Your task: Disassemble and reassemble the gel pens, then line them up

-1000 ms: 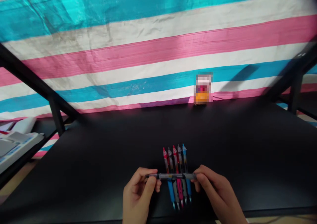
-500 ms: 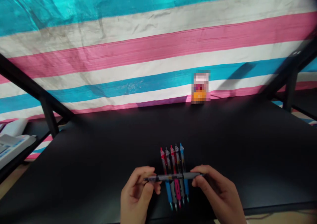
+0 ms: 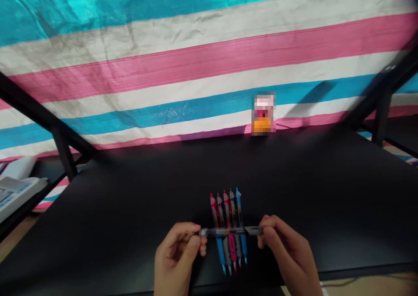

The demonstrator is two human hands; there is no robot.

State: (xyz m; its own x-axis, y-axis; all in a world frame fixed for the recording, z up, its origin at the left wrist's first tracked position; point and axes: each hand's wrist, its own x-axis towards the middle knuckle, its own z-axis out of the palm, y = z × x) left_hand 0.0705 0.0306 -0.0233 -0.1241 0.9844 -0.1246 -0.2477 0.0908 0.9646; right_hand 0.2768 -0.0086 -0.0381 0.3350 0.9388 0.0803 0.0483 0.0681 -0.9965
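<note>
The left hand (image 3: pixel 176 257) and right hand (image 3: pixel 287 251) each pinch one end of one pen (image 3: pixel 227 231), held crosswise over five pens (image 3: pixel 228 209) lying side by side on the black table (image 3: pixel 326 191), near its edge; one blurred packet (image 3: pixel 263 114) stands far off, at the far edge.

Black tabletop (image 3: pixel 326 200) with retractable pens (image 3: pixel 232 209)

The standing package (image 3: pixel 263 114) was blurred past reading; no markings could be confirmed. The white device (image 3: pixel 19 190) was cut off by the left frame edge. The crosswise pen (image 3: pixel 225 231) hid the middles of the five lined-up pens (image 3: pixel 230 206). The left hand (image 3: pixel 178 256) and right hand (image 3: pixel 287 252) were cut off at the bottom edge.
</note>
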